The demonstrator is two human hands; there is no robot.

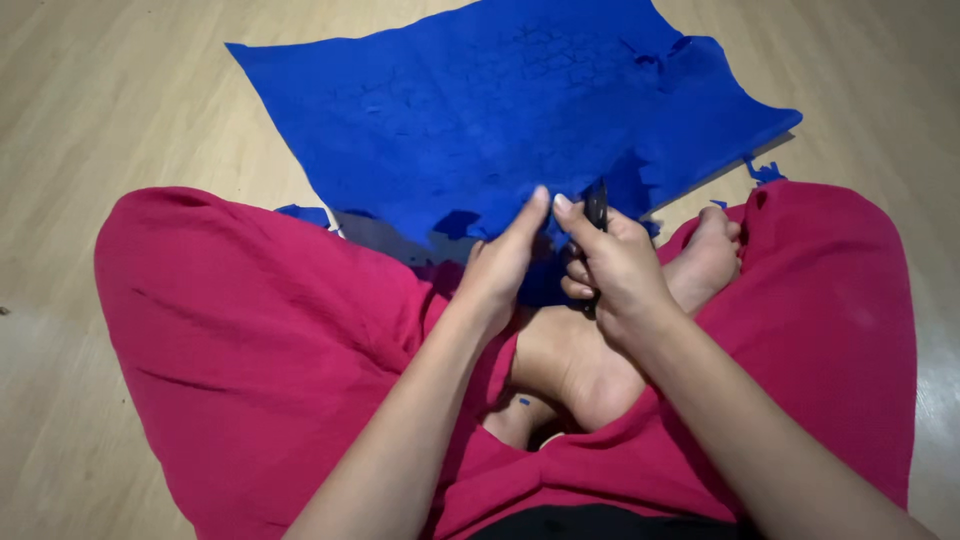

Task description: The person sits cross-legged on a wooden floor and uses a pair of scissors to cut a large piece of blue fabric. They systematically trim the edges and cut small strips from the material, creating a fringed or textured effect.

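Left hand (503, 262) pinches the blue cloth's (480, 110) near edge on the floor (90, 100); right hand (615, 268), fingers curled, grips black scissors (597, 207)

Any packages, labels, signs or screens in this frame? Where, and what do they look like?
None in view: no package, label, sign or screen.
Blue felt sheet: flat on the pale wooden floor, ragged near edge, faint drawn grid only.
Left hand: pinches that edge.
Right hand: grips a slim black tool; kind unclear.

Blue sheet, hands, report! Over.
Left hand pinching sheet edge. Right hand gripping black tool at same edge. Scraps on floor.
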